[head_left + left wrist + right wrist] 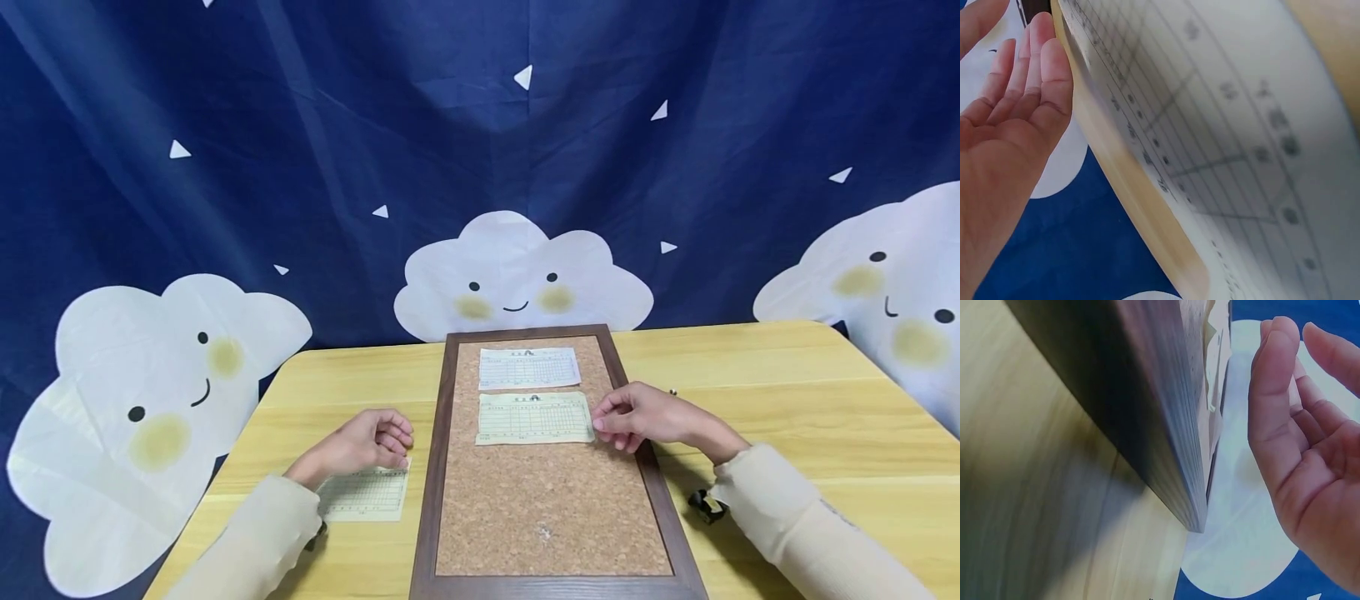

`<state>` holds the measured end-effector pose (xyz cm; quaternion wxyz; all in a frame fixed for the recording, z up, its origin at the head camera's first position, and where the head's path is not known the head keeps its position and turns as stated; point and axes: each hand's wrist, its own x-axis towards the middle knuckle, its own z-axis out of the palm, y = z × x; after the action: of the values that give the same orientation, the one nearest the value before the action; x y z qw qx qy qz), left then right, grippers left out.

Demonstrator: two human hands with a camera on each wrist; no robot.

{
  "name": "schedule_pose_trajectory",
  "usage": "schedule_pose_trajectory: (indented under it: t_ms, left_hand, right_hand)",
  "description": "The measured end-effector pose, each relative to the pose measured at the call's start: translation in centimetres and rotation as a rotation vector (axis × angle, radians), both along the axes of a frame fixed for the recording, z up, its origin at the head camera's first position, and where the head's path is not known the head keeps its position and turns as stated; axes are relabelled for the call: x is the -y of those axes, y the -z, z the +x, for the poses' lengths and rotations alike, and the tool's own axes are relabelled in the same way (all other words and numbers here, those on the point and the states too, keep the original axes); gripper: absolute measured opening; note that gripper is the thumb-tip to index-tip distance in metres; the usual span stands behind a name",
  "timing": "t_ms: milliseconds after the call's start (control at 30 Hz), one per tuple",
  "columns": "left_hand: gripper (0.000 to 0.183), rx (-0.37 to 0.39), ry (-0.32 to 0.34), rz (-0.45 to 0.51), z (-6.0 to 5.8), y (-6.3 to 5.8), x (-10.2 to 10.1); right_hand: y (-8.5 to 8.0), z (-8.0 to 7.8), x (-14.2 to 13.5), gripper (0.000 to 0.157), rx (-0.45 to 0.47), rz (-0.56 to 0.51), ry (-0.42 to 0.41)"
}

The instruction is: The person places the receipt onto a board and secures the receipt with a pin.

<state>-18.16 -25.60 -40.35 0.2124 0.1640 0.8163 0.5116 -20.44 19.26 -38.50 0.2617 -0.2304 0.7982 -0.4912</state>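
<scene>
My left hand [375,439] hovers with loosely bent fingers at the upper edge of a pale yellow printed form [367,498] on the table. Close up in the left wrist view, that form [1210,125] fills the right side and the left hand [1016,112] holds nothing. On the cork board [547,508] lie a white printed form [529,369] and, below it, a yellow printed form [534,418]. Beside the yellow form's right edge is my right hand [633,414]; contact is unclear. The right wrist view shows the right hand [1310,437] loosely bent, nothing visible between thumb and fingers.
The board's dark wooden frame [431,508] stands a little proud of the wooden table [795,392]. A tiny shiny object [672,392] lies right of the board. Behind the table hangs a blue curtain [337,167] with white clouds.
</scene>
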Motion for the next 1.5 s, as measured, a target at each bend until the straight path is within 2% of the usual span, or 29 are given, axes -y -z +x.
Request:
schedule_pose_trajectory:
  t_ms: [233,467,867,1200,1500]
  left_hand:
    - [0.039,-0.02,-0.037,-0.031,0.5,0.0,1.0]
    - [0.038,-0.008,-0.061,-0.021,1.2,0.1,1.9]
    - [0.039,-0.034,-0.084,-0.023,2.2,0.6,4.1]
    - [0.039,-0.124,-0.116,-0.146,3.0,0.6,5.6]
    - [0.042,-0.133,-0.176,-0.186,3.8,0.6,7.1]
  right_hand:
    - [0.0,0.2,-0.8,0.024,0.007,0.004,0.008]
    - [0.3,0.4,-1.2,0.026,0.02,0.0,0.007]
    - [0.4,1.0,-2.2,0.024,0.039,-0.012,0.017]
    - [0.8,1.3,-2.6,0.023,0.06,-0.028,0.017]
    - [1.2,1.3,-3.2,0.023,0.059,-0.026,0.019]
